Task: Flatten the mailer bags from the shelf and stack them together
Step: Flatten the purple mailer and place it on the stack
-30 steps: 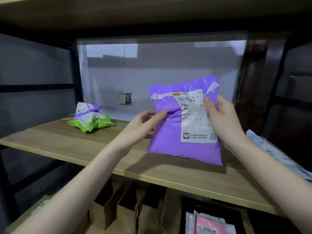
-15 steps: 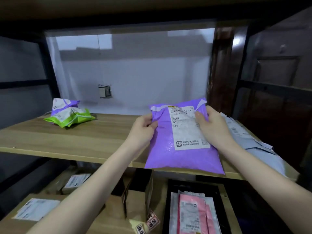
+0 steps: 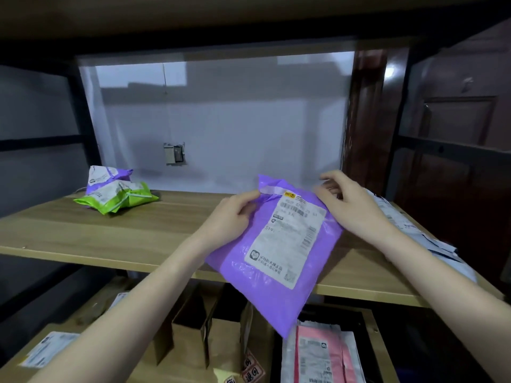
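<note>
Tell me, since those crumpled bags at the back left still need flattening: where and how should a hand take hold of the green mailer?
Probably by the green mailer's right-hand end, which sticks out free towards the open shelf board. Come from the front right, fingers over and thumb under that edge. Its left part lies under the crumpled purple mailer, so lifting there would drag that bag along.

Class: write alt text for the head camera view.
Two hands hold a purple mailer bag over a wooden shelf, left hand gripping its top corner, right hand at its right edge. Crumpled bags lie far left.
</note>
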Demonstrator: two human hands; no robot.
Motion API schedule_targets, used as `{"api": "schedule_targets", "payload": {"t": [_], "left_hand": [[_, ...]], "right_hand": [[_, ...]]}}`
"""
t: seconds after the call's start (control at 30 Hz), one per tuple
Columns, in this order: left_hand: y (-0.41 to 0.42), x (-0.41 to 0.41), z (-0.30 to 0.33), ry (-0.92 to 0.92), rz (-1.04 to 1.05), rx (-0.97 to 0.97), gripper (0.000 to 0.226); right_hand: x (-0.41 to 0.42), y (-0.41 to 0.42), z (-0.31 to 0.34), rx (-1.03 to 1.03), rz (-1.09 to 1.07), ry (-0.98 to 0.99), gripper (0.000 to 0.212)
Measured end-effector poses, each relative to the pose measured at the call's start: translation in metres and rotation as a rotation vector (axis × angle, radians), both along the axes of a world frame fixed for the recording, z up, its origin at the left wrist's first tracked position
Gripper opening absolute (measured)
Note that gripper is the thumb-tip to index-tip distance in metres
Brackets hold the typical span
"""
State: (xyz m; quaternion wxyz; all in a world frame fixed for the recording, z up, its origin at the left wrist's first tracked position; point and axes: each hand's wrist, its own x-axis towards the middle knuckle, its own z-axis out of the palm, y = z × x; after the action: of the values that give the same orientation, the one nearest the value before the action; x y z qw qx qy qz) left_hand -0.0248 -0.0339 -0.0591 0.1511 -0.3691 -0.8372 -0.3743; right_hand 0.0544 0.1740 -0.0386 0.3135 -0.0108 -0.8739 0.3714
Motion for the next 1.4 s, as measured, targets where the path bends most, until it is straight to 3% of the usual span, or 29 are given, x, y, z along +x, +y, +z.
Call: {"api": "schedule_targets", "payload": {"t": [0.13,0.3,0.53,0.67,0.77,0.9,1.0,1.13,1.4], "left_hand": [[0.006,0.001,0.012,0.058,-0.025,0.041,0.022],[-0.002,-0.018,0.02,0.18,0.097,-0.008,0.032],[-0.014,-0.038,0.011,0.095,0.228,-0.083,0.019],[-0.009,-0.025,0.008,0.012,0.195,-0.135,0.028],[0.003,0.002,0.009,-0.084,0.127,-0.259,0.038],[0.019,0.027,-0.01,-0.16,0.055,-0.472,0.054],[0.022,0.029,-0.025,-0.164,0.089,-0.505,0.063],[0.02,0.013,-0.025,-0.093,0.062,-0.634,0.053],[0.023,-0.005,-0.028,-0.143,0.09,-0.584,0.05]], "right_hand": [[-0.004,-0.013,0.009,0.174,0.084,-0.193,0.027],[-0.012,-0.014,0.003,0.131,0.064,-0.102,0.025],[-0.017,-0.005,-0.018,0.117,-0.123,-0.12,0.022],[-0.018,0.003,-0.025,0.304,-0.173,-0.29,0.029],[-0.017,0.004,-0.026,0.455,-0.109,-0.201,0.033],[-0.014,-0.007,-0.025,0.504,0.165,-0.071,0.03],[-0.015,-0.014,-0.034,0.538,0.264,-0.211,0.041],[-0.013,-0.016,-0.04,0.488,0.279,-0.42,0.055],[-0.02,-0.012,-0.049,0.609,0.222,-0.517,0.058]]}}
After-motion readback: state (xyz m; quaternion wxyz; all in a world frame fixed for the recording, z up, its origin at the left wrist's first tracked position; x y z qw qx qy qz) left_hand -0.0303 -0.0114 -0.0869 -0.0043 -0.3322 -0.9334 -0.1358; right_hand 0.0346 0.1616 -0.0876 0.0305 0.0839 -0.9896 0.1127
